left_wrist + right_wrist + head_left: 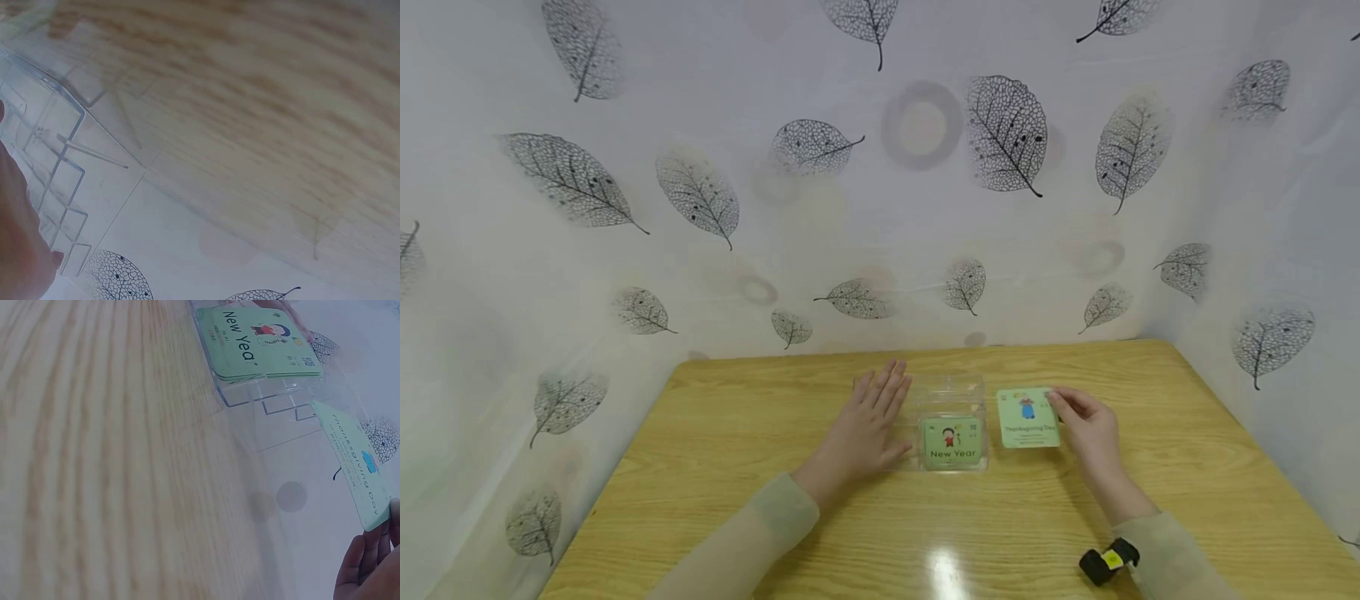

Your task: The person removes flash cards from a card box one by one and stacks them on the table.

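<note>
A green flashcard (1028, 419) reading "Thanksgiving Day" is pinched at its right edge by my right hand (1091, 432), held up beside a clear plastic card holder (951, 392). In the holder's front compartment stands a stack of green cards (952, 442), the front one reading "New Year". My left hand (867, 421) lies with straight fingers on the left part of the holder. The right wrist view shows the Thanksgiving card (355, 465) tilted, apart from the "New Year" stack (256, 344). In the left wrist view, stepped clear dividers (65, 181) show beside the hand.
The holder stands on a wood-grain table (737, 433), towards its back edge. A white curtain (880, 225) printed with dark leaves hangs behind and at both sides. A black strap device (1108, 560) is at the right sleeve.
</note>
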The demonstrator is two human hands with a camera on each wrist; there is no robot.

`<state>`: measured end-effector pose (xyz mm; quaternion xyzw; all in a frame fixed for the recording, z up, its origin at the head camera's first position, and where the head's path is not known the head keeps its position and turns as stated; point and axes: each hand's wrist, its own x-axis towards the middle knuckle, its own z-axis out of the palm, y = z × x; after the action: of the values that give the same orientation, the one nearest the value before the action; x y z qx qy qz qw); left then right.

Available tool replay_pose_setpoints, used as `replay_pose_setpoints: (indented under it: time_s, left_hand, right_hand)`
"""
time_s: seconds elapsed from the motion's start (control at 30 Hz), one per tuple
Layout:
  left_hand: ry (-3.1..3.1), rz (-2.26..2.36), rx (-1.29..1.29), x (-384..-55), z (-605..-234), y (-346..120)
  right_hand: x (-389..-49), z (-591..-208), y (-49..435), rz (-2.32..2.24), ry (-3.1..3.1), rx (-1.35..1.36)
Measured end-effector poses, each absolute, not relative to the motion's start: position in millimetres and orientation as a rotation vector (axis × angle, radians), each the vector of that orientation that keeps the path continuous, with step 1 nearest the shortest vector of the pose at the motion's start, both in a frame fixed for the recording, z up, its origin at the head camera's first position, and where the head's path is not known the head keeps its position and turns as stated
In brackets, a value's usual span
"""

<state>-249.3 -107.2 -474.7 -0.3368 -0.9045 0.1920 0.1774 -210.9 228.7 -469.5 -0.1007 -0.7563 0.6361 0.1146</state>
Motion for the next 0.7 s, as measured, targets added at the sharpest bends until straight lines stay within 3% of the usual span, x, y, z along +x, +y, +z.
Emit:
replay_pose_setpoints:
  time_s: [0.7]
  left_hand:
    - [-2.571,0.536,-0.955,-250.4,-476.4,-107.6]
  right_hand:
    - [-206.3,-481.2,241.8,1.818,-2.296,-0.362]
